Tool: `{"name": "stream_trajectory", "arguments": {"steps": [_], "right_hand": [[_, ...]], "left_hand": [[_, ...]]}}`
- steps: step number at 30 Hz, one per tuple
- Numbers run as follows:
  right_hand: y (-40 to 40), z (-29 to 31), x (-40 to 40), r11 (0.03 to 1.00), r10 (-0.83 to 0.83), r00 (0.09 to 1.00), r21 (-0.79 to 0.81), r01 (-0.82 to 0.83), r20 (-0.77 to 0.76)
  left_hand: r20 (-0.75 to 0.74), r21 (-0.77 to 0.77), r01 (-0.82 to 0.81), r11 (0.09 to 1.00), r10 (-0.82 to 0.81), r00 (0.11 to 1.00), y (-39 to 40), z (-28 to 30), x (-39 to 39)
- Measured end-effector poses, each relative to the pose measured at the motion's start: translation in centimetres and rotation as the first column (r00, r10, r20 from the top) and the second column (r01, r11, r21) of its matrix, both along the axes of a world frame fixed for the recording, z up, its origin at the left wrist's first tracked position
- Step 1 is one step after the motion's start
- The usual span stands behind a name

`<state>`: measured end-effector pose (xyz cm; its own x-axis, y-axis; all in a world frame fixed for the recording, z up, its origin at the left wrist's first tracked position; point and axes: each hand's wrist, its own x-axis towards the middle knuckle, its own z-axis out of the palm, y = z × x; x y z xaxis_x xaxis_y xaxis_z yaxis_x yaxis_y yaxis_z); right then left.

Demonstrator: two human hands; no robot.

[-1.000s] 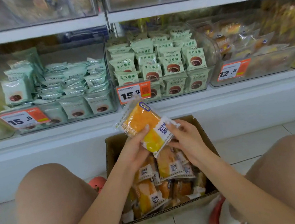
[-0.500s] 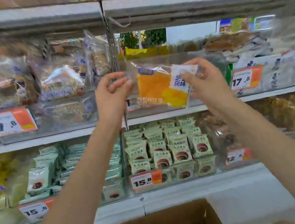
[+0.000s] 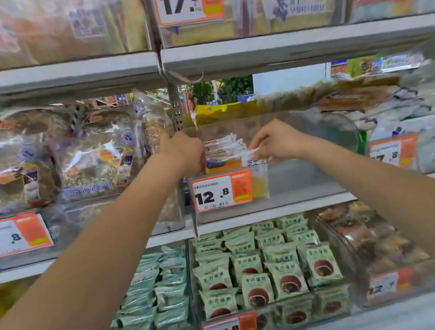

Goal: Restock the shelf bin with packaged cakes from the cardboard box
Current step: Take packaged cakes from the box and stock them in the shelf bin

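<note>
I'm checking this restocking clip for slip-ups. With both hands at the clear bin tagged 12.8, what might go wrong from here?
1. The orange cake packet stands upright at the bin's left front, and the space to its right looks unfilled; once the right hand lets go of its corner, it may tip sideways.
2. The left hand is wedged beside the shelf upright; pulling out could snag the packets behind.

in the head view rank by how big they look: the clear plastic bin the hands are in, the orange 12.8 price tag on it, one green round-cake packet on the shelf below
1. Clear plastic bin
2. Orange-and-white 12.8 price tag
3. Green cake packet, only slightly smaller than the tag and at a different distance, so those two are unsure.
</note>
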<state>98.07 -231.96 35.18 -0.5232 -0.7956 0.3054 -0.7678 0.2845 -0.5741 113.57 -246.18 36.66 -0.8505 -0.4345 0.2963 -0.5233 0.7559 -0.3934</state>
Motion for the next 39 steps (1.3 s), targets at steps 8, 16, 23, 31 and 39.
{"name": "stream_trajectory", "arguments": {"steps": [8,16,23,31,39], "right_hand": [[-0.8,-0.5,0.7,0.998,-0.047,0.992,0.028,0.051,-0.120],[7.0,-9.2,7.0,0.709,-0.340,0.912,-0.700,0.089,-0.228],[14.7,-30.2,11.7,0.991,-0.130,0.981,-0.058,0.123,-0.146],[18.5,-43.5,17.1,0.644,0.041,0.961,0.728,-0.236,0.275],[19.0,-47.3,24.0,0.380,-0.020,0.785,0.731,-0.567,0.619]], "left_hand": [[-0.119,0.027,-0.001,1.000,0.004,0.993,0.7,-0.9,-0.1],[-0.472,-0.349,0.541,0.765,-0.642,0.604,5.3,-9.6,5.1],[-0.265,-0.002,0.665,0.746,-0.642,0.719,10.8,-28.1,9.0],[0.122,0.617,0.127,0.776,-0.254,0.960,15.7,-43.6,16.9],[0.363,0.784,-0.063,0.617,-0.375,0.853,19.6,-48.6,18.8]]}}
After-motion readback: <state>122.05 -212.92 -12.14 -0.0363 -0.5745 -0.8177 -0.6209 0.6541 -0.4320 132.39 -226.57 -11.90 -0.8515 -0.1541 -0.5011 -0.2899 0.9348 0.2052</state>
